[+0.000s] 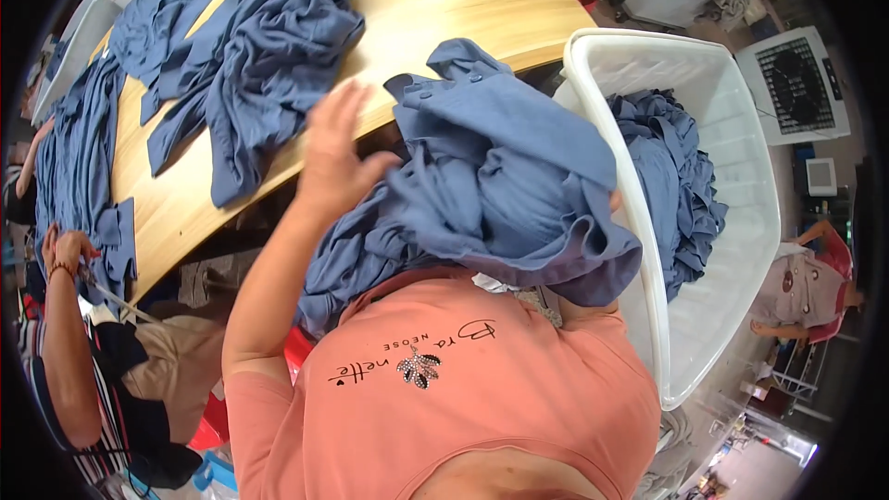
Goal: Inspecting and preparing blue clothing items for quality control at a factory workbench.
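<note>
A crumpled blue buttoned shirt (500, 167) is bunched up in front of my chest, its collar toward the table. My right hand (615, 201) grips it from behind at the right side; only a bit of the fingers shows past the cloth, and the rest is hidden. To the shirt's left, my left hand (341, 153) is raised with fingers stretched and thumb apart, slightly blurred, holding nothing. Its thumb is close to the shirt. More blue cloth (356, 264) hangs below, against my lap.
Blue garments (278, 46) lie heaped on the wooden table (426, 0). At the left, a co-worker's hand (67, 250) is on another blue garment (79, 167). Close on my right stands a white plastic bin (722, 315) containing blue garments (676, 185). Another person (806, 287) is farther right.
</note>
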{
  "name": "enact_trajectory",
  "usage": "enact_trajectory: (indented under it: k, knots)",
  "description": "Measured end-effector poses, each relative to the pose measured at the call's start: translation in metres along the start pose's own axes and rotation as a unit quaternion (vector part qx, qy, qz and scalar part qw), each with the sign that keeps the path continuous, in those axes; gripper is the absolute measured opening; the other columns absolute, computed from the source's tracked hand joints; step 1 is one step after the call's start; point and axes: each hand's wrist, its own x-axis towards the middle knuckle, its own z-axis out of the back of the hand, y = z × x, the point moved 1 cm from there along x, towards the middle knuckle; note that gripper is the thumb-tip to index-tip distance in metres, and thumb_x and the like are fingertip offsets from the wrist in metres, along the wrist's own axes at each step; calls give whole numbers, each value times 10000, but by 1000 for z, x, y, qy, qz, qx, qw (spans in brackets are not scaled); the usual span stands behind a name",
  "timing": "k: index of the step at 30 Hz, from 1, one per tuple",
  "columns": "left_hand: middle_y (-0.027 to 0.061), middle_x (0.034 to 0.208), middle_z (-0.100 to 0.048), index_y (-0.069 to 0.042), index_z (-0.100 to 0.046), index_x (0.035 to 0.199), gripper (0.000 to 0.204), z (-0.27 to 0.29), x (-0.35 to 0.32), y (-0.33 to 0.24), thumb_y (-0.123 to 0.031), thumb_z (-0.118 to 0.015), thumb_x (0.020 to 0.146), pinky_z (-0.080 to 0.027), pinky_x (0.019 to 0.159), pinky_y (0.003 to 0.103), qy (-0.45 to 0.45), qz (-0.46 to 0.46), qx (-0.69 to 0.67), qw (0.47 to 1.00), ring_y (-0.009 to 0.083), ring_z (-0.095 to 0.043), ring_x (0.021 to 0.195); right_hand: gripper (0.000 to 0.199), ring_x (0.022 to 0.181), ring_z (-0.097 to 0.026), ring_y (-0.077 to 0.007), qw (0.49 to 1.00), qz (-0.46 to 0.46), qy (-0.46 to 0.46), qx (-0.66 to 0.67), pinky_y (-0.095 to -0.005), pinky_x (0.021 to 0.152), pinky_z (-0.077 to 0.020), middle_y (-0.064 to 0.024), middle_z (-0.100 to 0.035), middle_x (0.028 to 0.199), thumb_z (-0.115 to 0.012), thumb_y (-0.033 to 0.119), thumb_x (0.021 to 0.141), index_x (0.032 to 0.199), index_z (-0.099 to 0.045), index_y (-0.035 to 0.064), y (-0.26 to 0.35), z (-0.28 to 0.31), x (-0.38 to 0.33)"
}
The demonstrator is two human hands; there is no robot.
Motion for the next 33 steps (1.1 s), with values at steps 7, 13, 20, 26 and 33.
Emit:
enact_trajectory:
  k: [7,13,20,26,33]
  knots:
    - [153,1099,-501,-33,-551,1022,401,-30,-33,-2,-94,-677,647,-345,948,375,118,34,-143,982,331,-410,1129,572,976,-571,-326,966,-62,174,180,-389,913,-430,-241,-567,1062,-549,255,665,1106,-485,-103,-10,-15,-5]
    - [-32,646,-493,-28,-570,791,64,12,-59,1,-20,-623,755,-345,518,171,-2,276,-357,892,32,-431,585,624,973,-573,-317,881,-222,-91,407,-399,892,-445,-239,-570,1063,-563,312,669,1127,-478,-103,-7,-56,-9]
    - [99,917,-581,-36,-544,1029,527,16,-86,-24,-245,-780,607,-449,722,303,116,94,-246,958,225,-567,830,660,982,-562,-324,953,-137,-73,262,-407,911,-431,-232,-546,1118,-546,272,650,1182,-433,-102,-44,-38,18]
    - [133,886,-597,-33,-499,1113,569,-20,-87,-33,-227,-731,631,-445,784,361,298,12,-216,930,310,-559,875,705,1098,-485,-332,969,-55,-25,241,-400,1003,-334,-238,-495,1190,-567,228,594,1189,-413,-117,-40,-50,23]
    - [182,1308,-355,-82,-465,1202,825,34,-47,-14,-53,-792,444,-343,950,420,62,18,-17,998,376,-360,1191,348,770,-586,-283,939,-51,323,108,-349,684,-433,-143,-609,834,-789,122,556,790,-583,-32,-10,-71,12]
